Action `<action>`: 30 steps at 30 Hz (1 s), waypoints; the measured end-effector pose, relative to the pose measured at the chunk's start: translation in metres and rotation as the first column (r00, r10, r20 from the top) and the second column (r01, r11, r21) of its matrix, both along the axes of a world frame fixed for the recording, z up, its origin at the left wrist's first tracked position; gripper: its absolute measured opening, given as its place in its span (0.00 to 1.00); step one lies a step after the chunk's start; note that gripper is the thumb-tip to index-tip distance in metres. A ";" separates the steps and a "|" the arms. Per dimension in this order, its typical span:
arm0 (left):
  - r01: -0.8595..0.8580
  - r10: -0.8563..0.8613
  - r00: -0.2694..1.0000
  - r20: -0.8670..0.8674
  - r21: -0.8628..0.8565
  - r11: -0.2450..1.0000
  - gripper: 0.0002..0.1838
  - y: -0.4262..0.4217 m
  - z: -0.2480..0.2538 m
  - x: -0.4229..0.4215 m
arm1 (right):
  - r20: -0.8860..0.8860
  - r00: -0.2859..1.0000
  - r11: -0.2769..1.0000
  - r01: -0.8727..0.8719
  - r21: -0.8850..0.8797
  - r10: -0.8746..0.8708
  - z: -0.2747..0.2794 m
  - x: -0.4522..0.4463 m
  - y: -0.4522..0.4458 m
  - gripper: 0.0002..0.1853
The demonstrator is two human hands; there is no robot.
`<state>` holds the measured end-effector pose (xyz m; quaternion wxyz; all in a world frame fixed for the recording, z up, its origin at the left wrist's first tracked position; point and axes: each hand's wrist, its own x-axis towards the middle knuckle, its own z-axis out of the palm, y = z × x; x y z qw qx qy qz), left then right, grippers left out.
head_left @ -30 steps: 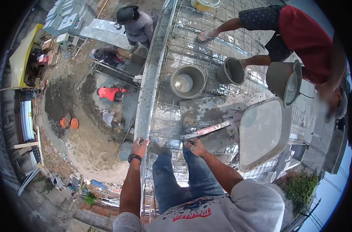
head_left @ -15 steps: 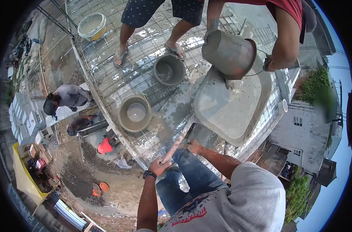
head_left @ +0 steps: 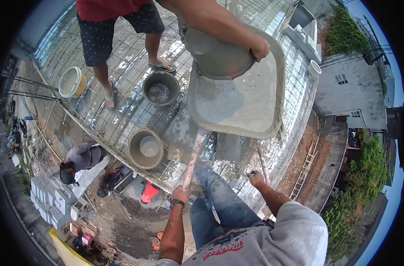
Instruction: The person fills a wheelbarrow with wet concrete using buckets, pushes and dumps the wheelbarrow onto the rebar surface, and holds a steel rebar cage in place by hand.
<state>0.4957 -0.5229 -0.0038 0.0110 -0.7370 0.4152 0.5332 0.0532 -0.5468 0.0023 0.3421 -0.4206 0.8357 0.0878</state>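
My left hand [head_left: 180, 194] is wrapped round the end of a worn handle [head_left: 194, 159] of a wheelbarrow. The wheelbarrow's tray [head_left: 237, 102] holds wet grey mix. To the right, my right hand [head_left: 256, 178] is held near a second, thin handle [head_left: 262, 163]; its fingers are curled, and whether they touch the handle I cannot tell. Over the tray, a co-worker's hand [head_left: 260, 48] grips a tilted grey bucket [head_left: 219, 55], whose mouth faces down toward the mix.
Two grey buckets [head_left: 161, 88] [head_left: 146, 148] and a yellow-white bucket [head_left: 73, 82] stand on the rebar mesh. The co-worker's sandalled feet [head_left: 110, 95] are beside them. The deck edge [head_left: 100, 138] drops to ground where other people [head_left: 83, 156] are. A small white pipe [head_left: 314, 67] stands at right.
The view has turned. My left hand moved from the deck edge onto the handle, and my right hand moved right. The co-worker's bucket came over the tray and tipped.
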 end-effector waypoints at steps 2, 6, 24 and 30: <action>0.006 -0.004 0.995 0.097 -0.020 1.000 0.29 -0.010 0.021 -0.005 | -0.203 0.969 0.985 0.117 -0.123 -0.141 0.039 -0.013 0.035 0.29; -0.057 0.061 0.995 0.083 -0.051 0.997 0.31 -0.003 0.016 -0.005 | -0.274 0.950 0.979 0.101 -0.178 -0.148 0.077 -0.021 0.098 0.35; -0.006 -0.032 0.992 0.119 0.308 0.951 0.37 -0.023 0.048 -0.020 | 0.279 0.618 0.659 0.747 0.085 -0.735 -0.011 -0.127 0.187 0.19; 0.031 -0.152 0.926 0.346 0.331 0.943 0.37 -0.027 0.039 -0.015 | 0.138 0.558 0.546 0.679 0.491 -0.818 0.031 -0.128 0.123 0.28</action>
